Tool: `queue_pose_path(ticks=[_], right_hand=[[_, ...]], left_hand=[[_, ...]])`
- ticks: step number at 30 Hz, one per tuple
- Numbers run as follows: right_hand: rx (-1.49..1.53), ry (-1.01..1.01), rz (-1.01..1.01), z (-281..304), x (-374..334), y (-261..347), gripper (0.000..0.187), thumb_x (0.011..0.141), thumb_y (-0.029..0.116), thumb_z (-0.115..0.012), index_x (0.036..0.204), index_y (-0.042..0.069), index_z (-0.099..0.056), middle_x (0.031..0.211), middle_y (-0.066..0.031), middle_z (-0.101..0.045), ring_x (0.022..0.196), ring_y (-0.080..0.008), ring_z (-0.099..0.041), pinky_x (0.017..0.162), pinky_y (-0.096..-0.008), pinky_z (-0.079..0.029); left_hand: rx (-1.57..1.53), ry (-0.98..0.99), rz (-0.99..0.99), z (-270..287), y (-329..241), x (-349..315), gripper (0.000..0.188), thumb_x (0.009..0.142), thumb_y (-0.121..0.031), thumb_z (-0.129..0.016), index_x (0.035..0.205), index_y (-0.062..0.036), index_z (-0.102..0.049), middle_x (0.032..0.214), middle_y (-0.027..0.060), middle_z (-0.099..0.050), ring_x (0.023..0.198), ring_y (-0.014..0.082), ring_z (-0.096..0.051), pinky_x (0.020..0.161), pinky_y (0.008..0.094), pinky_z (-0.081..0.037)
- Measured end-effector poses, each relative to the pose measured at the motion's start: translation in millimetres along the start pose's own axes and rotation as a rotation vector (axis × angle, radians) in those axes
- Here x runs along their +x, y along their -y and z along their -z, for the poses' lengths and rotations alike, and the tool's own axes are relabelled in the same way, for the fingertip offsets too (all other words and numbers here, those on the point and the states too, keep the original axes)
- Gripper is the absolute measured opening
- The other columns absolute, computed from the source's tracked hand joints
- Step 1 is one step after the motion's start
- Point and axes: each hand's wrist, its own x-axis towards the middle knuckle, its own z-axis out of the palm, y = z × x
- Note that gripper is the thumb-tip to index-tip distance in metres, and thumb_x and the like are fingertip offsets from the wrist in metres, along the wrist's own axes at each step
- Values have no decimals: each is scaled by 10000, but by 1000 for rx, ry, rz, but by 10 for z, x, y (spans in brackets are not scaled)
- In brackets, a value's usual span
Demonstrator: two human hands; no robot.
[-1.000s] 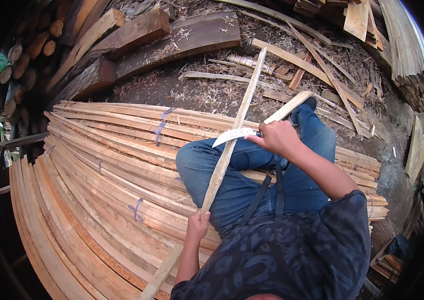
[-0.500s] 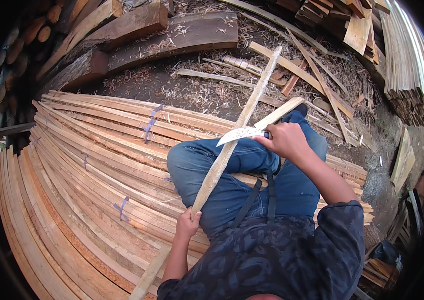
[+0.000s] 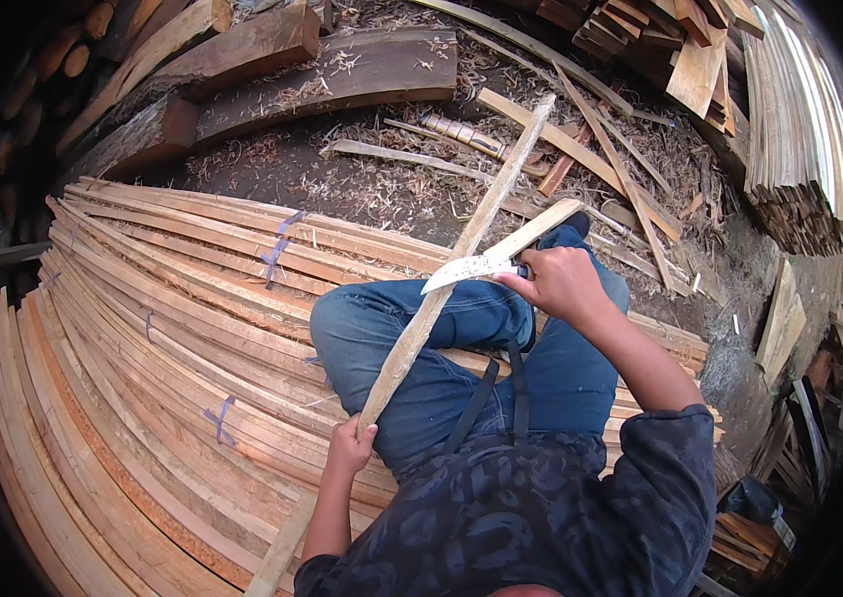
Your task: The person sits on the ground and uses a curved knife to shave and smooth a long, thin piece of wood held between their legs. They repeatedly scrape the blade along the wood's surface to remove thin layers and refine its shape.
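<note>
I sit on a wide stack of curved wooden slats, legs in blue jeans stretched out. My left hand grips the near part of a long thin wooden slat that runs diagonally up and away over my knee. My right hand is closed on the handle of a broad pale blade, whose edge lies against the slat about midway along it.
Heavy timber beams lie across the top on ground strewn with wood shavings. Loose sticks and offcuts lie beyond my feet. More stacked slats stand at the upper right, and crates at the lower right.
The view has shifted slightly; the blade sits at nearly the same spot on the slat. Both hands keep their grips.
</note>
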Motion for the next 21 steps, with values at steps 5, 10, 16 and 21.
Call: queue_pose_path(ticks=[5, 10, 16, 21], right_hand=[[7, -266, -401, 163, 528, -685, 722, 882, 652, -510, 651, -19, -645, 611, -213, -618, 633, -376, -651, 584, -459, -514], [132, -454, -565, 496, 453, -982, 687, 906, 604, -518, 708, -32, -685, 587, -233, -605, 586, -394, -634, 549, -475, -473], [-2, -48, -70, 83, 44, 9, 623, 872, 602, -565, 636, 32, -644, 530, -157, -593, 531, -344, -632, 548, -422, -511], [57, -408, -639, 344, 616, -1184, 710, 904, 637, -490, 674, -17, -644, 631, -213, -635, 648, -383, -656, 631, -460, -513]], left_hand=[[-94, 45, 71, 49, 17, -52, 354, 916, -340, -604, 836, 5, -592, 569, 99, -519, 536, 180, -521, 537, 343, -429], [-70, 13, 27, 23, 78, -12, 352, 913, -333, -596, 799, 0, -586, 569, 89, -513, 545, 169, -515, 540, 345, -428], [-91, 10, -1, -10, 76, 16, 322, 916, -297, -607, 798, 1, -581, 570, 89, -517, 539, 168, -513, 535, 342, -424], [3, -20, 55, 18, -22, -21, 303, 915, -286, -616, 806, -5, -582, 553, 102, -506, 518, 185, -502, 525, 348, -426]])
